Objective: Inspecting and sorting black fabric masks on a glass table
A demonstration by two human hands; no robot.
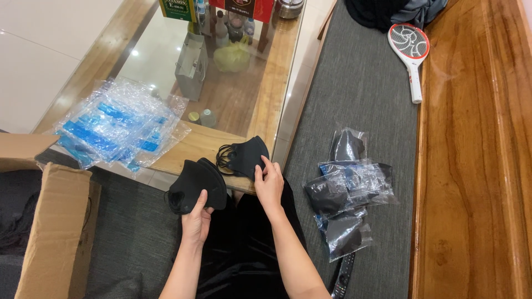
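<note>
The left hand [195, 217] is closed around a small stack of black fabric face masks [198, 184], thumb on top and fingers hidden beneath, holding it just off the near edge of the glass-topped wooden table [272, 88]. The right hand [269, 182] lies half open, fingers spread and pressed flat on another black face mask with looped ear straps [244, 156] — this 1 rests on the table's near wooden rim, just beside the stack in the left hand. Whether the right hand actually grips the mask or only presses on it cannot be told.

On the table's left corner sits a loose heap of clear plastic sleeves with blue printing [113, 127]. Right of the table, on the grey seat mat [360, 83], lie several clear bags already holding black masks [346, 191]. Farther along the mat from the table rests a white and orange electric fly swatter [410, 55]. Left of the table, near the person's knee, stands an open brown cardboard box [50, 221]. A dark remote control [344, 275] lies below the bagged masks.
</note>
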